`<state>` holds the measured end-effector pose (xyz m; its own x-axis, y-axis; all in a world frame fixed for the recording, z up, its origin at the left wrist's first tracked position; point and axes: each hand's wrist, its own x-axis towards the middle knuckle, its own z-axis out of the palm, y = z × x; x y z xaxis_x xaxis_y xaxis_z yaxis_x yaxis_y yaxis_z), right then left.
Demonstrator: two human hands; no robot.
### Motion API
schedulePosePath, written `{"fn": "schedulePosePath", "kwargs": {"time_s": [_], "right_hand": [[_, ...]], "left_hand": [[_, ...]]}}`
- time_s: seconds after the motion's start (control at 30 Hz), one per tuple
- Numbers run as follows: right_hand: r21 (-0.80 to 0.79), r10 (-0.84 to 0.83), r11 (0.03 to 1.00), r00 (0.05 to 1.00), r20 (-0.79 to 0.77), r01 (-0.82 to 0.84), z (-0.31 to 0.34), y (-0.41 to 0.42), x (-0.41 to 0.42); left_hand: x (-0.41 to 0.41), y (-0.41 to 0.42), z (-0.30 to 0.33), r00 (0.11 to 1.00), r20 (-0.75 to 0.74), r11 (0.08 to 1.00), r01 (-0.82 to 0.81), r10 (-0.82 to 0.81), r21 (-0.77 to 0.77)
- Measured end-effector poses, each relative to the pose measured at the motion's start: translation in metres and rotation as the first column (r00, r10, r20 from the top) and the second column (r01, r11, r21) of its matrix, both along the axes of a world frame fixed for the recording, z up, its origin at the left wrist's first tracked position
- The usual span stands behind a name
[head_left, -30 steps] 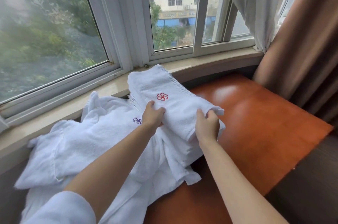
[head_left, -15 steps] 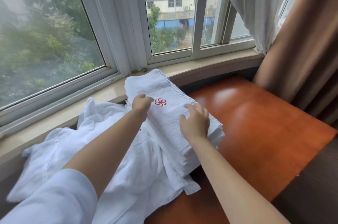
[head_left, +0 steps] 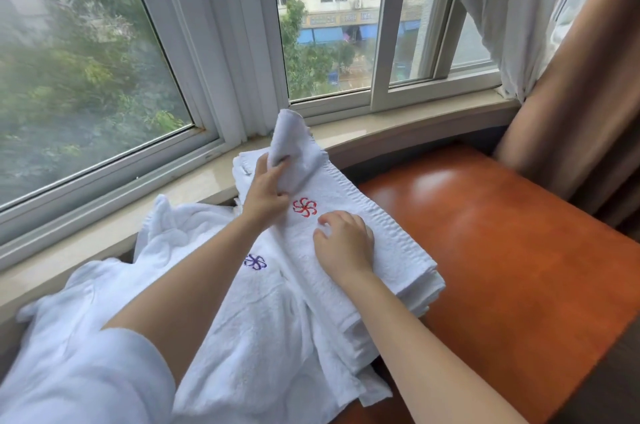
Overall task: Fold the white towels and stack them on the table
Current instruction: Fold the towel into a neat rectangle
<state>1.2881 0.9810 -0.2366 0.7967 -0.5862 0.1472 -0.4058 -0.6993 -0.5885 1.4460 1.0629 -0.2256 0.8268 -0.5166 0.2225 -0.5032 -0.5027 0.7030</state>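
A curved bay window (head_left: 156, 53) fills the upper half of the frame, with trees and a street of buildings behind the glass, and a pale stone sill (head_left: 398, 132) runs beneath it. A sheer white curtain (head_left: 502, 8) and a brown drape (head_left: 571, 94) hang at the upper right. Below the sill, a glossy reddish-brown table (head_left: 502, 233) takes up the right and lower centre. On its left part lies a stack of folded white towels (head_left: 398, 261), the top one marked with a red flower emblem (head_left: 304, 207); the stack's far end reaches onto the sill. To the lower left, partly under the stack, spreads a loose rumpled towel (head_left: 242, 337) bearing a purple flower emblem (head_left: 255, 261). The left hand (head_left: 265, 195) pinches the far corner of the top towel between thumb and curled fingers, lifting it into a peak at frame centre. The right hand (head_left: 346, 243) rests on the stack just below the red emblem, fingers bent and close together, pressing the cloth down.
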Motion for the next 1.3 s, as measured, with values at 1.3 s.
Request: {"fn": "schedulePosePath", "kwargs": {"time_s": [1.3], "right_hand": [[-0.097, 0.083, 0.987, 0.92, -0.384, -0.13, -0.039, 0.252, -0.058]], "left_hand": [[-0.127, 0.353, -0.047, 0.928, -0.18, 0.867, -0.217, 0.325, 0.448]]}}
